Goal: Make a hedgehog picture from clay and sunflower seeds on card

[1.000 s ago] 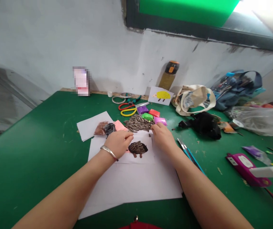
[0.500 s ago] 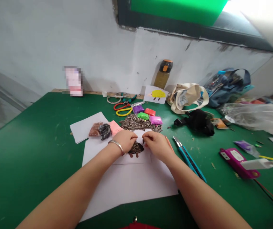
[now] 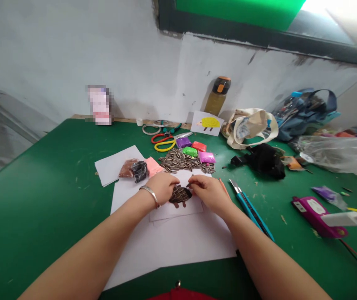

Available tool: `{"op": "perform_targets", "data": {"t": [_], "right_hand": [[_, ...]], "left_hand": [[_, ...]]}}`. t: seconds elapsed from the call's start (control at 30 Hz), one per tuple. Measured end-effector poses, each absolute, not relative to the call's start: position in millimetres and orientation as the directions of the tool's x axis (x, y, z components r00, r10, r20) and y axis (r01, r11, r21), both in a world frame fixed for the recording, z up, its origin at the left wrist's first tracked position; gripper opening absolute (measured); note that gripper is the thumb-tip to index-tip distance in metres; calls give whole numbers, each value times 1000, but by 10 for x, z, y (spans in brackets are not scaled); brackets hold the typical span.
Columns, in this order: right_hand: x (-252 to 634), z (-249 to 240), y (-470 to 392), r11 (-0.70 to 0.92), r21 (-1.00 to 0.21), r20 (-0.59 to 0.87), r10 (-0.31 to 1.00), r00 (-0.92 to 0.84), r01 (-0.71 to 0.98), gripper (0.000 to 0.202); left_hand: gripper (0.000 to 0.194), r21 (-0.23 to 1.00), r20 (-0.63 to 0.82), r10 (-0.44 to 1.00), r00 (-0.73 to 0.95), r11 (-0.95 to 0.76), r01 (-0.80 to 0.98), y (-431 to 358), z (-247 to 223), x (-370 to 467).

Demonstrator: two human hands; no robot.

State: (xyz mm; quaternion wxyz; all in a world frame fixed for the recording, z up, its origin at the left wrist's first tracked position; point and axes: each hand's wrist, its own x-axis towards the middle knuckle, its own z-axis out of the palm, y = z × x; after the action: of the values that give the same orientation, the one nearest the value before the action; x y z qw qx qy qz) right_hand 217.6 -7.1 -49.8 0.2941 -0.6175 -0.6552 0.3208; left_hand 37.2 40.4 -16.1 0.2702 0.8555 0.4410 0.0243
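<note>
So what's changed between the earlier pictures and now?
The right hand has moved from the edge of the seed pile toward the person, to the dark end of the seed-covered figure, and pinches what looks like a seed. The left hand has edged right, covering more of the figure's pink end. The scissors and blue utility knife stay put.

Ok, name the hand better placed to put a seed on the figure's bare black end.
The right hand, probably: it appears to pinch a dark seed close to the bare black end of the figure. The left hand lies over the figure's opposite side, farther from that spot.
</note>
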Motion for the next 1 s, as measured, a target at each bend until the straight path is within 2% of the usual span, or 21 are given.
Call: {"op": "perform_targets", "data": {"t": [0.27, 0.43, 0.6, 0.83, 1.0], "right_hand": [[2156, -375, -92, 173, -657, 66, 983, -173, 734, 23], [2155, -445, -77, 223, -662, 98, 972, -213, 715, 21], [2133, -492, -76, 186, -685, 92, 981, -169, 704, 23], [2100, -494, -77, 214, -642, 95, 975, -200, 736, 24], [2088, -495, -86, 240, -592, 116, 970, -213, 770, 21]], "left_hand": [[30, 584, -271, 710, 650, -416, 697, 374, -121, 373], [28, 582, -269, 711, 650, -417, 698, 376, -118, 381], [28, 683, -337, 645, 686, -334, 649, 390, -153, 378], [28, 610, -316, 679, 663, -390, 690, 394, -120, 395], [28, 608, -312, 679, 664, -395, 689, 394, -127, 394]]}}
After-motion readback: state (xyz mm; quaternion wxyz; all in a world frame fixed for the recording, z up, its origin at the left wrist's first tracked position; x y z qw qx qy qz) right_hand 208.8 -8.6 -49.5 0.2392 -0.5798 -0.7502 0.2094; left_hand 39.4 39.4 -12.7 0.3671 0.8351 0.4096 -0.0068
